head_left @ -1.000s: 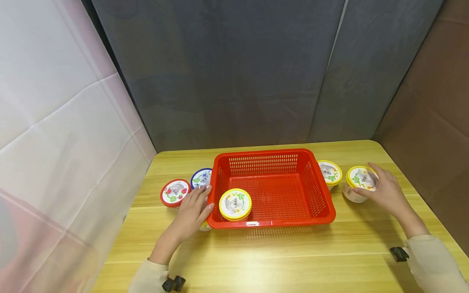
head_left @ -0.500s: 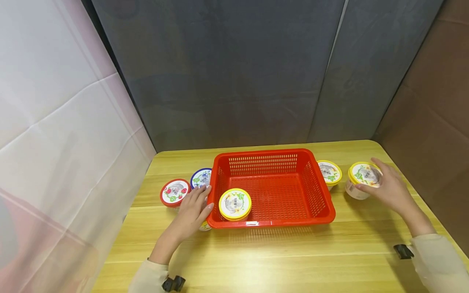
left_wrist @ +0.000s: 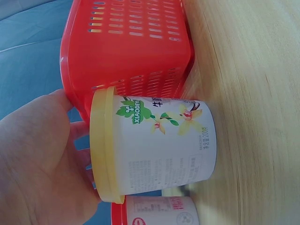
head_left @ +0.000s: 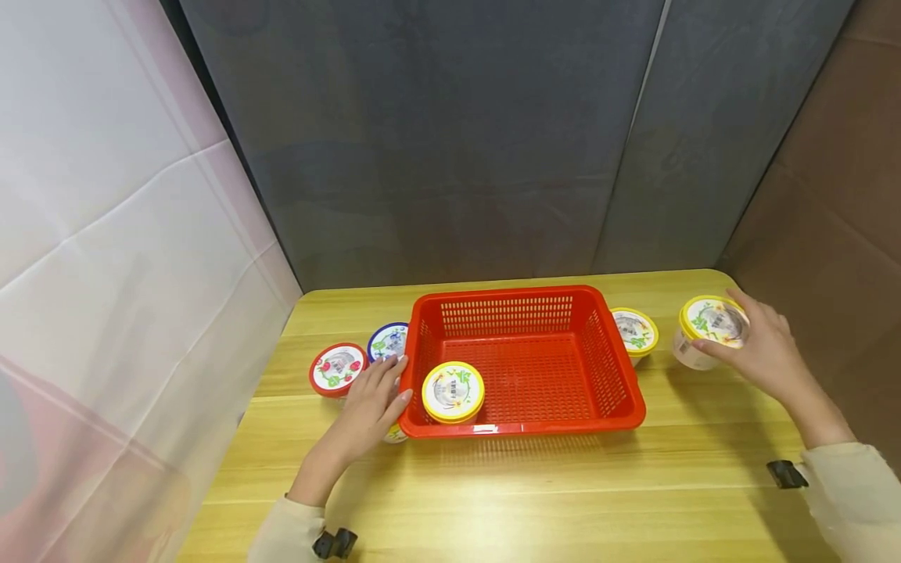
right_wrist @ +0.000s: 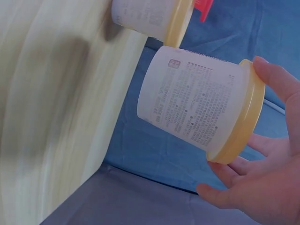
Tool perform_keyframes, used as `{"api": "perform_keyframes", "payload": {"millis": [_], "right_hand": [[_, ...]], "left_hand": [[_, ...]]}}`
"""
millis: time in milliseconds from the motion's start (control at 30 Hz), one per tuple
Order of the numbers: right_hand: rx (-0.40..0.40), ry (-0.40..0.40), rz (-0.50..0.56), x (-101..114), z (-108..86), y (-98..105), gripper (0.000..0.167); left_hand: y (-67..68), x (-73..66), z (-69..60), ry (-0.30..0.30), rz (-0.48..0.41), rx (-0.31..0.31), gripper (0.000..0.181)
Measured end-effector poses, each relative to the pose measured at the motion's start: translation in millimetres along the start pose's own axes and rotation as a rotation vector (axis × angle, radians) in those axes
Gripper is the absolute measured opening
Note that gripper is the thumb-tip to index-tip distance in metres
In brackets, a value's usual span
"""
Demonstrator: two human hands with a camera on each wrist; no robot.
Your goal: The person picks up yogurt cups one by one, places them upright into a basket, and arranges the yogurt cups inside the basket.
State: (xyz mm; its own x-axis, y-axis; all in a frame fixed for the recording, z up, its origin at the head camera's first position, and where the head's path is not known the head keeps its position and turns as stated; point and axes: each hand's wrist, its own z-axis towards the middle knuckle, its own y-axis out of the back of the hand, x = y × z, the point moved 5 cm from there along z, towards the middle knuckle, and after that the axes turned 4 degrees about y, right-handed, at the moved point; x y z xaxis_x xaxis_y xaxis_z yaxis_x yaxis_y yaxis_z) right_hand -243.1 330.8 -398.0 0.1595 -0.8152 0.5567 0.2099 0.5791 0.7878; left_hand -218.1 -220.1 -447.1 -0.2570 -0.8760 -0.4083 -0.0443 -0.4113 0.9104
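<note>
At the right of the head view, the right hand (head_left: 770, 352) grips a yellow-lidded tub (head_left: 716, 322) by its lid between thumb and fingers. In the right wrist view that tub (right_wrist: 197, 103) is tilted, with the thumb and fingers (right_wrist: 272, 79) at its lid. The left hand (head_left: 366, 410) rests against the left rim of a red basket (head_left: 521, 428), fingers fairly straight. Beside that hand stands another yellow-lidded tub (left_wrist: 159, 145), mostly hidden in the head view. Inside the basket, at its front left corner, sits a yellow-lidded tub (head_left: 454, 392).
A red-lidded tub (head_left: 339, 369) and a blue-lidded tub (head_left: 387, 342) stand left of the basket on the wooden table (head_left: 549, 500). Another yellow-lidded tub (head_left: 635, 331) stands close to the basket's right side. Grey cloth (head_left: 450, 156) rises behind the table.
The right hand and its tub have moved up and to the right in the head view, farther from the basket. The left hand and the basket have hardly moved.
</note>
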Motion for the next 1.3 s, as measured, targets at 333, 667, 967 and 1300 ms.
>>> {"api": "perform_keyframes", "payload": {"millis": [333,667,967,1300], "right_hand": [[-0.005,0.008,-0.012,12.3,8.7,7.8,0.101],[-0.01,0.038,0.013,31.8,15.8,8.7,0.101],[0.001,0.063,0.042,49.7,23.0,4.5,0.102],[0.015,0.092,0.062,67.8,28.9,-6.0,0.102]], "left_hand": [[0.4,-0.8,0.0,-0.012,-0.004,-0.005,0.062],[0.2,-2.5,-0.6,-0.037,-0.003,-0.033,0.06],[-0.4,-1.8,-1.0,-0.013,-0.008,-0.011,0.062],[-1.7,-1.6,-0.5,-0.001,-0.013,-0.01,0.062]]}}
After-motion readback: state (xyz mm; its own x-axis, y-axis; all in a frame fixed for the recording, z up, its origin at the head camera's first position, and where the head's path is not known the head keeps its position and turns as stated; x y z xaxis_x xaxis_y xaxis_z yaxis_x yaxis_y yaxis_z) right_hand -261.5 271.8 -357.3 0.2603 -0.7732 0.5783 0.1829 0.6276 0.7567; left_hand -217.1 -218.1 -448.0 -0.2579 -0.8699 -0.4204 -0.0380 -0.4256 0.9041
